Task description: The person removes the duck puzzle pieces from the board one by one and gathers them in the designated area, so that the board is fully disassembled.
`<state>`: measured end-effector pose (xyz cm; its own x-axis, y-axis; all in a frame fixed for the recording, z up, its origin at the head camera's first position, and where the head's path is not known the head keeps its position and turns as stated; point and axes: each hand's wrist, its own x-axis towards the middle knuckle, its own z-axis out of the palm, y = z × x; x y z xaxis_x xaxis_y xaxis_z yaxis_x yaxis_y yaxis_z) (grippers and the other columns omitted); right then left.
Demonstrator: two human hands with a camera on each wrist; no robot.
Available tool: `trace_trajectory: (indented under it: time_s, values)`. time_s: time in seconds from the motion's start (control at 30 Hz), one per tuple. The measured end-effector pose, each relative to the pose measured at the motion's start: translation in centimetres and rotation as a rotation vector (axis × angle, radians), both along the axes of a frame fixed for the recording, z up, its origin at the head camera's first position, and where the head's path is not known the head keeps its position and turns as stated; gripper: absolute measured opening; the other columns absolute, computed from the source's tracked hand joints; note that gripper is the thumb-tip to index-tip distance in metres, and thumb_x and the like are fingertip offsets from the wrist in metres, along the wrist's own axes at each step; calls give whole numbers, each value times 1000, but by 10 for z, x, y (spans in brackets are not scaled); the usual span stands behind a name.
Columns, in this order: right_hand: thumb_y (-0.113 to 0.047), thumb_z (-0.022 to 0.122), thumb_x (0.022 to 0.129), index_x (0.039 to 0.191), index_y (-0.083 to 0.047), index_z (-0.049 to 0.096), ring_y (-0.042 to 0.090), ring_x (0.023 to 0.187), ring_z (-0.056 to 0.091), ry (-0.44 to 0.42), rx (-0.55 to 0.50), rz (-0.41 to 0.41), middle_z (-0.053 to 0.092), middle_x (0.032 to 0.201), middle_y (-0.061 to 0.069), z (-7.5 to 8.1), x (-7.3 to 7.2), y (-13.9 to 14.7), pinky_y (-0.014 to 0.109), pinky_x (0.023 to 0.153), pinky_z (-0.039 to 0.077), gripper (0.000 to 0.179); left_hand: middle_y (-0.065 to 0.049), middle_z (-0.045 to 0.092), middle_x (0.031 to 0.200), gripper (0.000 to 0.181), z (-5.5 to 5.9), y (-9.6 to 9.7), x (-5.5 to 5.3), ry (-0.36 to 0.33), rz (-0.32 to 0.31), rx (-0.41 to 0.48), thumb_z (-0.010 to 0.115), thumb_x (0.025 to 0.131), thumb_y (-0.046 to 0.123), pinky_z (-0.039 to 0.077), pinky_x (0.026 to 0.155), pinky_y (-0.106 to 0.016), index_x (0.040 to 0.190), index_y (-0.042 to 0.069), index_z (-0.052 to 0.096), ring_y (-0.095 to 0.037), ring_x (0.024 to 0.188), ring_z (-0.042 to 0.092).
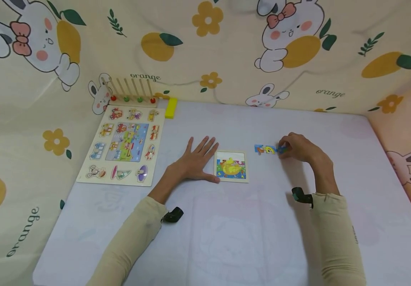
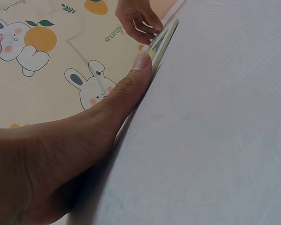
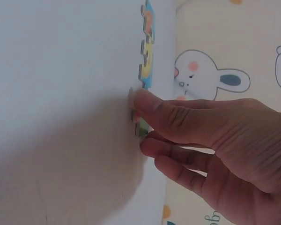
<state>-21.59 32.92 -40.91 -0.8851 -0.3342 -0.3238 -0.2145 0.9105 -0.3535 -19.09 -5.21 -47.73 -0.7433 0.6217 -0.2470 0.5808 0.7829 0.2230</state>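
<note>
My left hand (image 1: 195,162) lies spread on the white table, its thumb against the lower left edge of a small square jigsaw puzzle (image 1: 231,167). That puzzle shows a yellow duck; a pale strip of its tray is bare along the top. To its right, loose puzzle pieces (image 1: 264,149) sit in a short row. At the row's right end my right hand (image 1: 296,147) pinches a puzzle piece (image 3: 141,126) between thumb and fingers, low over the table. Much of that piece is hidden by the fingertips in the right wrist view.
A large wooden peg puzzle board (image 1: 98,171) with vehicles and toys lies at the left. Behind it stand a row of wooden rods with red and green beads (image 1: 140,99) and a yellow block (image 1: 171,108). Printed cloth walls border the table's back and sides.
</note>
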Motion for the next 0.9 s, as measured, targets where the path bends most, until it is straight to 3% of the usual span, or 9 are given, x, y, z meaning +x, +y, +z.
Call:
trace_trajectory:
  time_s: [0.7,0.9]
  values:
    - [-5,75,93,124,12,65,41,108,61,-13,5,-19,63,114,28,1,-1,-4,58,96,51,37,-3,-16,177,127,-2,0,-2,2,-9,26,57,84,87,-13,129,-66,169,18,-6,-25,166,-16]
    - [-6,77,92,127,11,64,39,102,60,10,27,2,61,113,29,7,-3,-8,55,91,52,41,-3,-16,178,126,-2,-1,-1,2,-3,24,57,84,87,-13,129,-66,169,18,-6,-25,166,-16]
